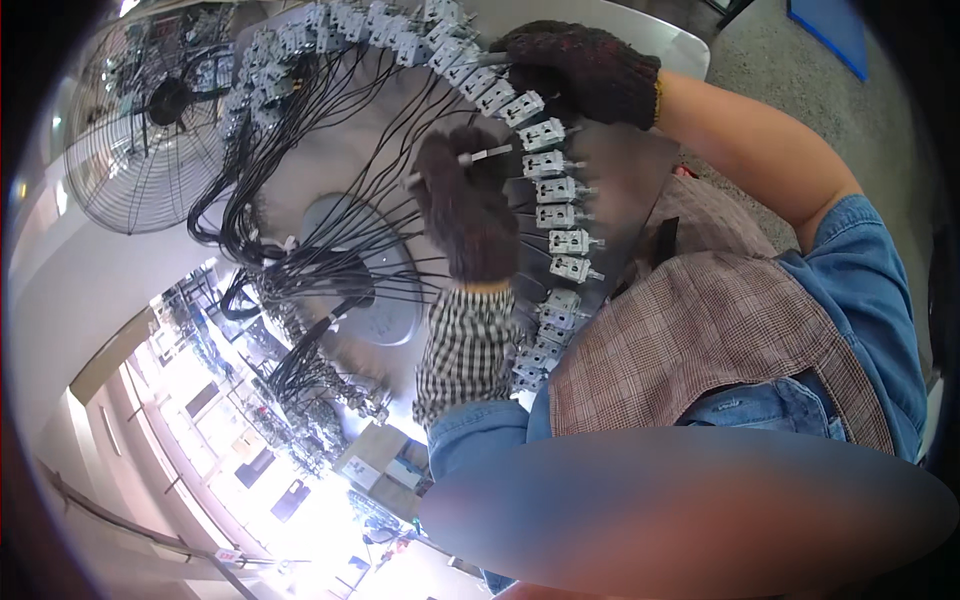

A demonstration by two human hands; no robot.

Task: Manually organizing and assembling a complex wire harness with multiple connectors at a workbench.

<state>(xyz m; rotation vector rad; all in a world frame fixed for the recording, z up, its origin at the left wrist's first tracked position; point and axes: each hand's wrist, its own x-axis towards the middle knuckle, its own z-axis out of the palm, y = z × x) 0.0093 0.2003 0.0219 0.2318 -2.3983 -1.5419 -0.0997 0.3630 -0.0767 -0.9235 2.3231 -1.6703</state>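
Note:
My left hand (465, 215), in a dark knit glove with a black-and-white checked cuff, is closed around a thin, pale rod-like piece (487, 155). One end points toward a curved row of grey metal clamp blocks (545, 165). My right hand (590, 75), also in a dark glove, reaches to the outer side of the row near the top. Its fingers curl by a grey block there, and what they grip is hidden. Black cables (385, 140) run from the blocks across the dark round board (330, 170) beneath my left hand.
A grey round disc (395, 290) sits amid the board, with cables gathered in bundles (240, 225) over it. A wire-caged fan (130, 150) stands at left. Small boxes (385, 465) lie beyond my left sleeve. A blue panel (830, 35) is on the floor at upper right.

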